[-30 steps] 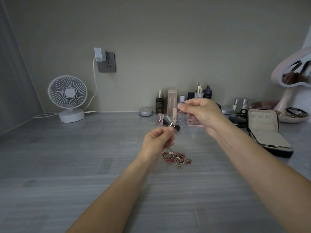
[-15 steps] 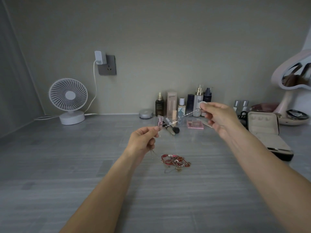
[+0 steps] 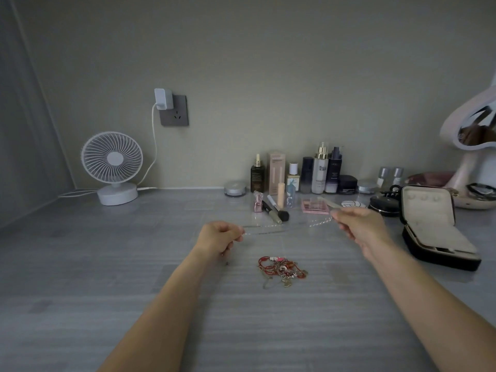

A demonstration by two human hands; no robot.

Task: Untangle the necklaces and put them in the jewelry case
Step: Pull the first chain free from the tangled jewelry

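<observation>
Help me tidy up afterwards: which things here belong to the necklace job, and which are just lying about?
Job: chain stretched between left hand and right hand; tangled pile; open case.

Lying about: fan, bottles, brush, palette, mirror.

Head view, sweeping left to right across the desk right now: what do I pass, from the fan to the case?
White fan → left hand → silver chain stretched between both hands, with the tangled necklace pile lying below it → right hand → open jewelry case.
</observation>
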